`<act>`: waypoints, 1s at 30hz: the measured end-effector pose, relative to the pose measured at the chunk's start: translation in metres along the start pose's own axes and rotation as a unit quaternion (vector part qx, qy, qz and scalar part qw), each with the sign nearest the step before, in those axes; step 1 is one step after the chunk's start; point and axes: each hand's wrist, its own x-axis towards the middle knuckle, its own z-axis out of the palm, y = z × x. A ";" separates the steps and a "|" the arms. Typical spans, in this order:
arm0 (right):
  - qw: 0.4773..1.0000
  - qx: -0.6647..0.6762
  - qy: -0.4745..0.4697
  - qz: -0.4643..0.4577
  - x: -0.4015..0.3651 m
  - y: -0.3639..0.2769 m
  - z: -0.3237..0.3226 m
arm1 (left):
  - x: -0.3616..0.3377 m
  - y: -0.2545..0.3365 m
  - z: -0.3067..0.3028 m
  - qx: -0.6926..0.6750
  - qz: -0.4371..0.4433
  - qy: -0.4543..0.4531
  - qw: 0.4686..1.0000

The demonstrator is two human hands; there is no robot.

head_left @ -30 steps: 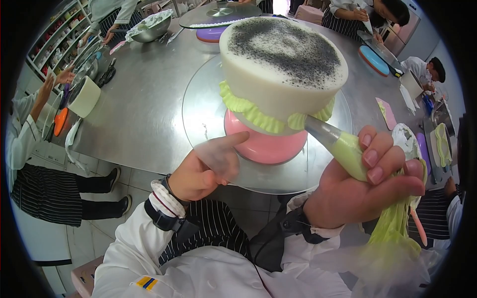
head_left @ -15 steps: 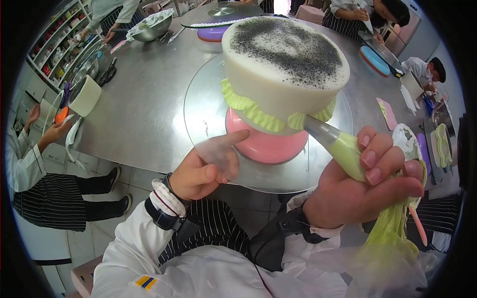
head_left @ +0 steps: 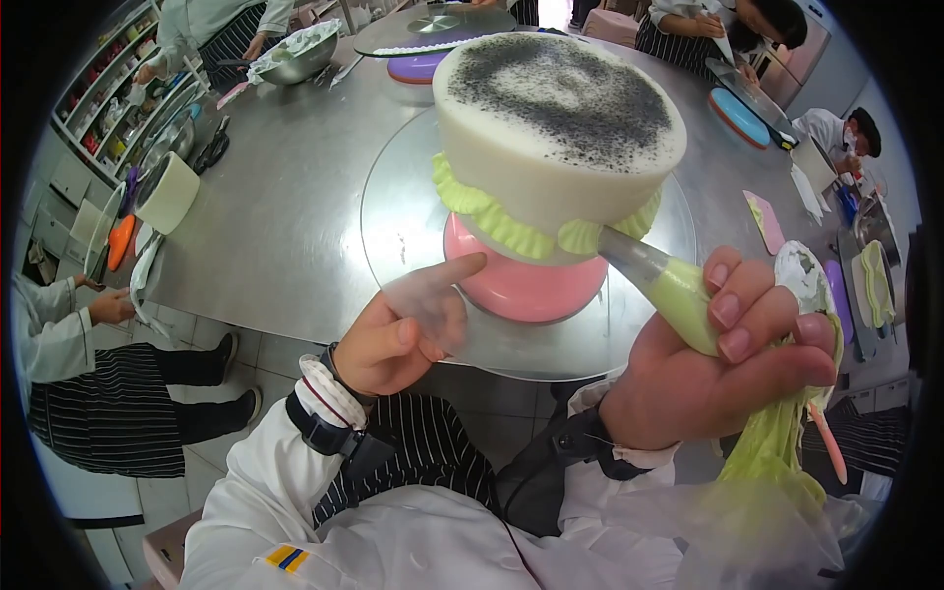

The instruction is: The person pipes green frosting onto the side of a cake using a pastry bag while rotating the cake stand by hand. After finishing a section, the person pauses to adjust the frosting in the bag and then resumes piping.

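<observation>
The right hand (head_left: 718,369) is closed tightly around a clear plastic piping bag filled with pale green cream (head_left: 683,295), with the fingers wrapped over its upper part and the slack end of the bag bunched below the palm. The bag's silver metal nozzle (head_left: 629,256) is pressed against a pale green ruffled cream border (head_left: 492,221) piped around the lower edge of a tall round white cake with a black-speckled top (head_left: 560,108).

The left hand (head_left: 403,334) holds nothing. Its index finger is stretched out towards the cake's base and the other fingers are curled in. Whether the fingertip touches anything cannot be told.

The cake is carried on a round pink stand (head_left: 521,285), which is set in the middle of a clear round glass turntable disc (head_left: 393,206). The disc lies at the near edge of a large stainless steel surface (head_left: 285,177), directly in front of the person.

Near the left edge of the surface a small plain white cylindrical cake (head_left: 165,192) is seen. A steel mixing bowl lined with white film (head_left: 295,54) is placed towards the far left corner. At the far edge, a purple stand topped with a second glass disc (head_left: 423,59) is set. A flat blue round disc (head_left: 742,118) lies near the far right edge. Other people in white jackets and striped aprons are stationed along the left and far sides of the surface.
</observation>
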 end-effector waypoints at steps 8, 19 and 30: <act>1.000 -0.003 0.006 0.000 0.000 0.000 0.000 | 0.001 0.000 -0.001 0.054 -0.002 -0.030 0.998; 1.000 -0.001 0.012 0.007 0.000 -0.001 0.001 | 0.001 0.002 0.002 0.091 -0.014 -0.009 0.996; 1.000 0.000 0.017 0.009 -0.001 -0.002 0.002 | 0.001 -0.001 0.001 0.059 0.002 -0.008 0.998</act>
